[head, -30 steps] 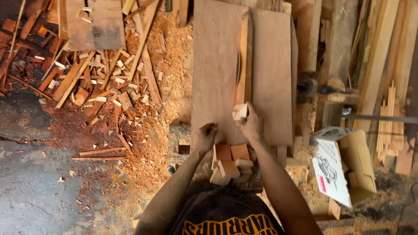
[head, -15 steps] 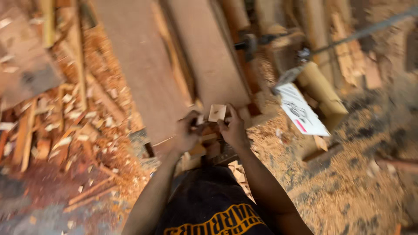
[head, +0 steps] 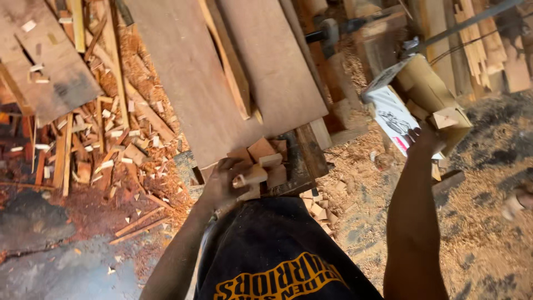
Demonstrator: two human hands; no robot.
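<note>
Wooden block (head: 251, 176), small and pale, is shown pinched in the fingers of the left hand (head: 225, 186), just above a cluster of similar offcuts (head: 265, 157) resting at the near end of two broad planks (head: 222, 72) that serve as the surface. One second earlier a block was held up between both hands above this cluster; half a second earlier both hands were still gathered around it. The right hand (head: 423, 140) is now seen well apart from the left, raised to the open cardboard box (head: 422, 100) at the right, its fingers placed against the white printed flap; whether they are closed around anything cannot be told, since the fingertips are partly hidden by the flap. The block is thus carried by one hand only, while the other has been shifted to the box. The view has also been swung to the right, so that more of the sawdust-covered floor (head: 488, 222) is brought in. Scrap strips and chips (head: 111, 133) are scattered to the left of the planks, and a dark shirt with yellow lettering (head: 272, 261) fills the lower centre.
</note>
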